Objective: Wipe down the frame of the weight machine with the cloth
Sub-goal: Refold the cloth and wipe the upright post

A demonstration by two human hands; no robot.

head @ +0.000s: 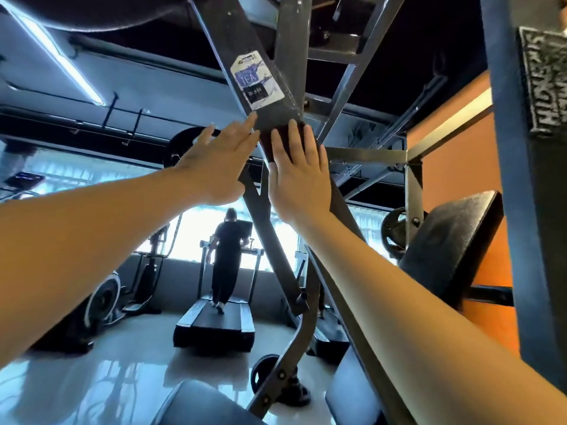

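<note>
1. Overhead, the grey steel frame (290, 56) of the weight machine is seen from below, its beams crossing near the middle of the view; one diagonal beam runs down toward the floor between the two forearms.
2. A glossy pale floor (92, 378) is spread beneath, and an orange wall (454, 167) is seen at the right behind the machine.
3. A black padded backrest (454, 240) is mounted at the right, tilted, beside an upright post.
4. A treadmill (214, 326) is placed well beyond the frame by the bright windows, and a person in dark clothes (227, 250) is seen on it from behind.
5. A weight plate (394, 231) is hung just left of the backrest.
6. The left hand (219, 161) is held flat with fingers straight and spread; nothing is grasped, and only its upper fingertips are laid against the edge of the diagonal beam.
7. The right hand (296, 176) is also kept flat and unclenched, its fingers straight, and is pressed palm-first onto the cloth.
8. The dark cloth (265, 147) is pinned against the diagonal beam beneath the right hand, at the crossing of the beams, with only its edges shown round the fingers.
9. A blue and white sticker (257, 79) is stuck to the same beam, just above both hands.
</note>
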